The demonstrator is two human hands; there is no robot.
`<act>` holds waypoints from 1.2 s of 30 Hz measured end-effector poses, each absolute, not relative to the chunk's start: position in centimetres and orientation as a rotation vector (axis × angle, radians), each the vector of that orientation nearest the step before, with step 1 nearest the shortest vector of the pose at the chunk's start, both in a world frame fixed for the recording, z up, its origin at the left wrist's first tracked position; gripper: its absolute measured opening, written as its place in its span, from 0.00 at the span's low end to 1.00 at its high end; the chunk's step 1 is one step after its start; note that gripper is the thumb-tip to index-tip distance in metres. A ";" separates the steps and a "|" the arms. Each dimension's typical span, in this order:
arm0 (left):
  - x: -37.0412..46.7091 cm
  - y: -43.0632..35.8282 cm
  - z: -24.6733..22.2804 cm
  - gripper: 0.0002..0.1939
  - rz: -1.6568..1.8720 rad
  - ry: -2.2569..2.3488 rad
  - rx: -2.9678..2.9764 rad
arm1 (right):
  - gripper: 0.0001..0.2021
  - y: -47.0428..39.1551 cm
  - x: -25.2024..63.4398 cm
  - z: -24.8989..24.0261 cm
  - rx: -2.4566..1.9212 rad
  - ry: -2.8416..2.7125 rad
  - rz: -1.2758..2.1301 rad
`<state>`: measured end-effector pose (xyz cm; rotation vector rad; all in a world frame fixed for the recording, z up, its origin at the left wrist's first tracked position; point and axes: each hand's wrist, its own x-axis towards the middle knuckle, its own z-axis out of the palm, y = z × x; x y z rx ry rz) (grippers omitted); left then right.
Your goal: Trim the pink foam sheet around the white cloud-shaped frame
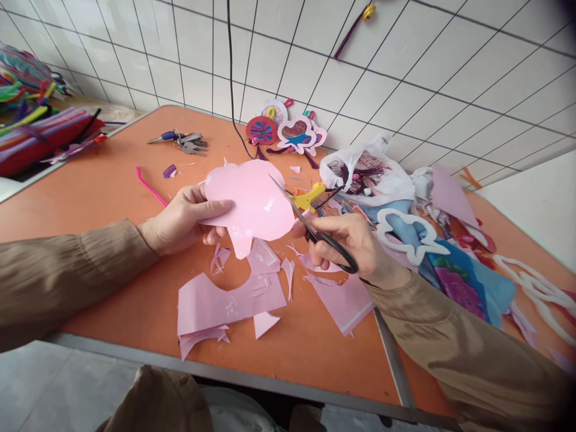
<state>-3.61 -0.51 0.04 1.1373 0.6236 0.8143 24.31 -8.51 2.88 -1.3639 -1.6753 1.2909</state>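
Observation:
My left hand (186,217) pinches the left side of a pink paper cutout (252,198) with a wavy, rounded outline, thumb on top. Black-handled scissors (335,247) sit in my right hand (348,243), fingers through the loops. Their blades point up and left across the right part of the cutout; whether they bite into its edge I cannot tell. Pink paper offcuts (234,303) lie on the orange table (112,288) below my hands. A larger offcut (344,300) rests under my right wrist.
Keys (191,144) and a pink pipe cleaner (150,187) lie at the left. Flower-shaped ornaments (294,133) lean by the tiled wall. A yellow-handled tool (310,197), a plastic bag (373,174), a white flower frame (407,234) and fabric pieces (468,276) crowd the right.

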 end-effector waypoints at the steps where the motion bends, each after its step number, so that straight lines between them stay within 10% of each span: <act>1: -3.6 -0.5 0.1 0.21 0.806 0.626 1.122 | 0.14 -8.5 24.3 2.8 -1.358 -1.673 1.294; 20: -3.8 -0.7 0.2 0.23 0.645 0.588 1.082 | 0.30 -8.6 24.5 2.5 -1.291 -1.610 1.321; 36: -4.0 -0.5 0.4 0.18 0.616 0.585 1.094 | 0.18 -8.0 25.2 2.6 -1.221 -1.672 1.422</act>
